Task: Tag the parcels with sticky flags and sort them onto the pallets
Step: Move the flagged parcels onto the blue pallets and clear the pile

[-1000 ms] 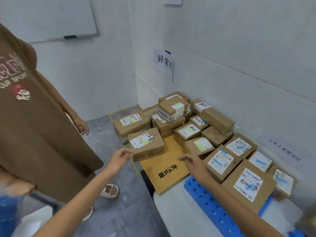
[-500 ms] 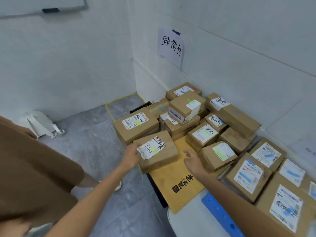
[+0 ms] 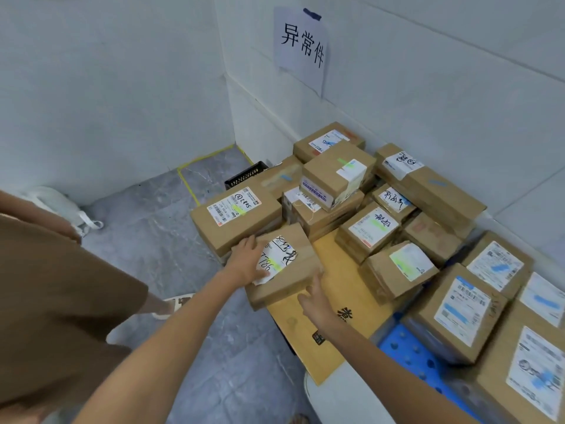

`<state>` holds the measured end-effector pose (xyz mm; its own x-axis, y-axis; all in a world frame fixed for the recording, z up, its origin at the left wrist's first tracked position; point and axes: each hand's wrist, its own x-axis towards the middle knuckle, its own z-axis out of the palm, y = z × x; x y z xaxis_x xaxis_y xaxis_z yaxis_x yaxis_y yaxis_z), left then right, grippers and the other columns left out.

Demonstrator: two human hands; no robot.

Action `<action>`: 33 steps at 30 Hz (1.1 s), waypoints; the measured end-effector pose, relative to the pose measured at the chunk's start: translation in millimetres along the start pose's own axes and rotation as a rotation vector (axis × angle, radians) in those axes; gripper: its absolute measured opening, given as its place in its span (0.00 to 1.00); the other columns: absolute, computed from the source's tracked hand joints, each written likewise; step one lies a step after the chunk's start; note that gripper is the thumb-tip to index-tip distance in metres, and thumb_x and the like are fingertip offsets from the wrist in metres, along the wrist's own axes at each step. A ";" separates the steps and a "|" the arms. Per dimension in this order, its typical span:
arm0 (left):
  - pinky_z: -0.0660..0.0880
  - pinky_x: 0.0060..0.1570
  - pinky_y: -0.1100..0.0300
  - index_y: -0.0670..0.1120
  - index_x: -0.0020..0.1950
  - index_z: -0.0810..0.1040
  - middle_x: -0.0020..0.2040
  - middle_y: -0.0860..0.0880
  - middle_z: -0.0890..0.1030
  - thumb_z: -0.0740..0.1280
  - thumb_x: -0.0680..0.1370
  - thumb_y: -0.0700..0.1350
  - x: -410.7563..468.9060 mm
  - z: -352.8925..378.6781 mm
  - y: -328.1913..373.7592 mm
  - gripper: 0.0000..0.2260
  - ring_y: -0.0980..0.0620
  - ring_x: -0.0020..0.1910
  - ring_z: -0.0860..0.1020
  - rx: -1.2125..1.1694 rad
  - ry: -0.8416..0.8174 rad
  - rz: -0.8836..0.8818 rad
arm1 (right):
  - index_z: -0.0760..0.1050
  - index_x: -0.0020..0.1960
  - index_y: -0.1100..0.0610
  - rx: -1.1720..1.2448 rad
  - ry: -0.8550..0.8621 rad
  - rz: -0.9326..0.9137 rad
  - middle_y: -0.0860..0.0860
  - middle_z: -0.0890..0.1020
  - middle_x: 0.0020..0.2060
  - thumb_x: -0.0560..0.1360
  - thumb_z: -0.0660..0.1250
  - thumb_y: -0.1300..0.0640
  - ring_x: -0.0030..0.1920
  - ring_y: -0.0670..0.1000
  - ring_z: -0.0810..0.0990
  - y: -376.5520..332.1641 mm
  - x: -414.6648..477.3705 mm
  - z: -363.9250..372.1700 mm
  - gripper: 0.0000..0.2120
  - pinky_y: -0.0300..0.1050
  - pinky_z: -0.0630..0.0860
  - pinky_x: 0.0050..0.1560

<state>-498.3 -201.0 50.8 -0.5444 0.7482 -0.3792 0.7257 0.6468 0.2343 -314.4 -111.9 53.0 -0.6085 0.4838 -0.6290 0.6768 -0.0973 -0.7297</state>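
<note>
A brown parcel (image 3: 302,267) with a white label marked "7786" and a yellow-green sticky flag lies tilted on the near left corner of a flat printed carton (image 3: 336,270). My left hand (image 3: 247,261) lies on the parcel's left part, fingers spread over the label. My right hand (image 3: 316,299) touches the parcel's near right edge with straight fingers. Several tagged parcels (image 3: 336,179) are piled behind it in the corner. More parcels with blue marks (image 3: 458,313) sit on a blue pallet (image 3: 406,350) at the right.
A paper sign (image 3: 301,47) hangs on the wall above the pile. A black crate (image 3: 244,175) and yellow floor tape (image 3: 186,182) lie behind it. Another person in brown (image 3: 61,301) stands close at the left, and a white bag (image 3: 61,206) sits by the wall.
The view has moved closer to the pile. The parcel has come down onto the flat carton; my left hand slid onto its label and my right hand reached its near edge.
</note>
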 end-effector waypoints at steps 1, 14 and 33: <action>0.61 0.69 0.49 0.49 0.75 0.56 0.73 0.41 0.59 0.70 0.72 0.57 -1.8 0.3 2.4 0.38 0.41 0.72 0.58 0.035 0.006 0.003 | 0.35 0.75 0.44 0.017 -0.012 0.000 0.50 0.68 0.67 0.79 0.56 0.61 0.55 0.49 0.70 1.0 -2.6 2.8 0.37 0.51 0.73 0.58; 0.73 0.51 0.60 0.44 0.59 0.64 0.58 0.48 0.72 0.72 0.74 0.45 -63.0 23.8 49.5 0.21 0.49 0.59 0.73 -0.852 0.028 -0.183 | 0.51 0.74 0.39 0.341 0.023 -0.057 0.43 0.61 0.72 0.76 0.52 0.72 0.69 0.51 0.67 31.0 -45.1 -30.0 0.37 0.49 0.76 0.59; 0.74 0.47 0.58 0.49 0.69 0.68 0.54 0.51 0.75 0.71 0.74 0.45 -142.5 -65.7 308.4 0.25 0.54 0.49 0.75 -0.858 0.083 0.313 | 0.56 0.75 0.45 0.219 0.550 -0.509 0.45 0.58 0.75 0.75 0.57 0.72 0.74 0.45 0.54 61.1 -237.7 -228.5 0.35 0.45 0.61 0.72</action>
<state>-224.5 -98.5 235.9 -0.4278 0.8946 -0.1287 0.3019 0.2757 0.9126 -33.7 -34.1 219.2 -0.4905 0.8712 -0.0206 0.2374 0.1108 -0.9651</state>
